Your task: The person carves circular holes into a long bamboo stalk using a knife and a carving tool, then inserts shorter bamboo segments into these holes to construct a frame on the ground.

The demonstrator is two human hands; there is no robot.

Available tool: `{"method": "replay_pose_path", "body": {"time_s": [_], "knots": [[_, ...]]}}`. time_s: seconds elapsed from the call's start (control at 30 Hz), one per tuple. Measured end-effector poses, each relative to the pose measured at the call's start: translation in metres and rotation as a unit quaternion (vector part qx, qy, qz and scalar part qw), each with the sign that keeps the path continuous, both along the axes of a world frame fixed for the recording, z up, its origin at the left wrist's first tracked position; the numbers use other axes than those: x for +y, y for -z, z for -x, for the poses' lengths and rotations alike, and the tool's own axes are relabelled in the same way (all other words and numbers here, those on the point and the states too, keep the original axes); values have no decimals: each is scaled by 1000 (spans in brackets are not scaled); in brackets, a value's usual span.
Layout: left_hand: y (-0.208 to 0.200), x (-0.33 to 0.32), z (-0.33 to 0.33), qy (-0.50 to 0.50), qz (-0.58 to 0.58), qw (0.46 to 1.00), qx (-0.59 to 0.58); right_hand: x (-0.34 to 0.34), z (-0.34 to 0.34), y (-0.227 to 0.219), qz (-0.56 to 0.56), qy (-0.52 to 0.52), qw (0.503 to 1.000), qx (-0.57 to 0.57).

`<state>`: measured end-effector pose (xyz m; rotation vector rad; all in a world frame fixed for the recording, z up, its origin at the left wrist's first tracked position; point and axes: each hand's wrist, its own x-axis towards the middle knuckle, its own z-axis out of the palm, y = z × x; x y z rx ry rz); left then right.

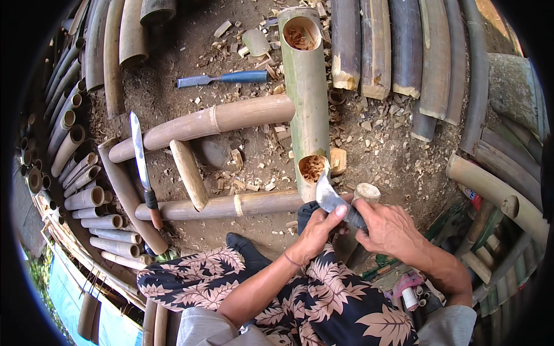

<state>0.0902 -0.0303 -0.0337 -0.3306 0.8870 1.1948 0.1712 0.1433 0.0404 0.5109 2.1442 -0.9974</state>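
Plainly, the curved knife [328,195] sits between the two hands, its long axis slanting from the handle at lower right up and to the left, its tip overlapping, as seen from above, the edge of the lower hole [299,168] in the green bamboo pole [311,109]; whether steel touches bamboo I cannot tell. That pole runs straight away from the person, so the blade meets its line at an angle, with the hole ahead and a little left of the fingers. The left hand [317,233] is nearer the blade, its thumb pressed on the blade's base, other fingers mostly hidden; the right hand [392,230] is curled around the dark handle. Curled shavings [313,167] lie in the hole. Two brown bamboo poles [173,128] reach leftward from the green one over bare dirt [144,86] strewn with wood chips [398,138]. Beyond them lies a blue-handled chisel [245,76]; a long knife [139,144] rests well apart, at left. Cut bamboo is stacked at the left [89,199] and far right [405,46].
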Motion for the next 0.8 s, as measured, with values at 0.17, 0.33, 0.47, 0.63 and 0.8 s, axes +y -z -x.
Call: {"method": "replay_pose_path", "body": {"time_s": [0.17,0.33,0.47,0.63,0.8], "knots": [[24,21,-13,-119,93,981,-124,3,27,15,-64,-116,991,2],[8,26,-1,-96,180,978,-46,8,31,25,55,-70,995,-40],[8,15,16,18,204,977,49,-17,29,31,135,60,981,-122],[26,-1,35,189,211,939,192,-70,18,49,136,226,961,-81],[40,-13,61,333,156,852,373,-124,23,74,121,379,917,-6]]}}
